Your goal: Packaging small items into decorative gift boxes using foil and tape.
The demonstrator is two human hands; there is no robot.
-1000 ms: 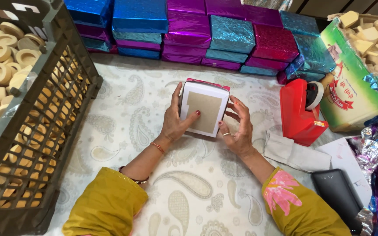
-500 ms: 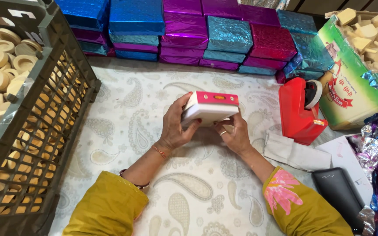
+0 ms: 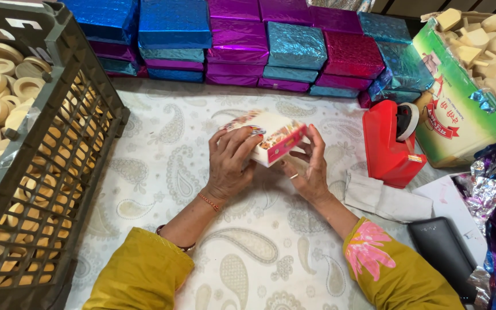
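A small printed cardboard box (image 3: 268, 139) with a pink edge is clamped between both hands above the middle of the desk (image 3: 144, 189), tilted so that its patterned top faces up. The fingers (image 3: 237, 143) of the left hand (image 3: 231, 163) are curled over its near left side, and the fingers (image 3: 316, 143) of the right hand (image 3: 308, 169) are pressed against its right end. At three o'clock from the box a red tape dispenser (image 3: 391, 143) is stood on the paisley cloth, with a folded white cloth (image 3: 383, 198) just below it. Towards twelve o'clock, foil-wrapped boxes (image 3: 271, 46) in blue, purple, teal and magenta are stacked in rows. At nine o'clock a dark plastic crate (image 3: 47, 172) filled with pale round pieces is seen. At two o'clock a green carton (image 3: 460, 115) of pale blocks is tipped open, and at four o'clock a black flat object (image 3: 440, 250) is laid.
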